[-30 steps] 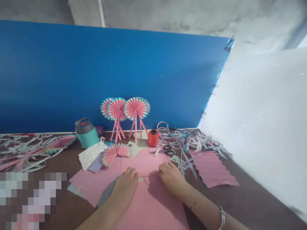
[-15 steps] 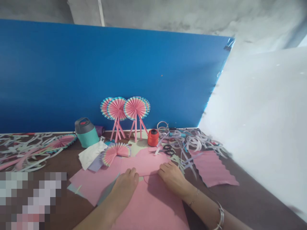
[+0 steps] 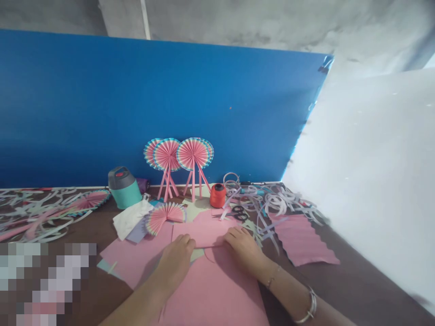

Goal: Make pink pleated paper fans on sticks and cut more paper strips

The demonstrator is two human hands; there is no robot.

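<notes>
Here, pink sheet (image 3: 206,234) between left hand (image 3: 178,257) and right hand (image 3: 245,251), each grip curled closed on its near edge.

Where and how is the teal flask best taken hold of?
Probably by the loop handle on its dark grey lid, from above: the flask stands lid up, with the handle topmost and open to view. A side grip looks more awkward, with a purple item close on the right and white material in front.
</notes>
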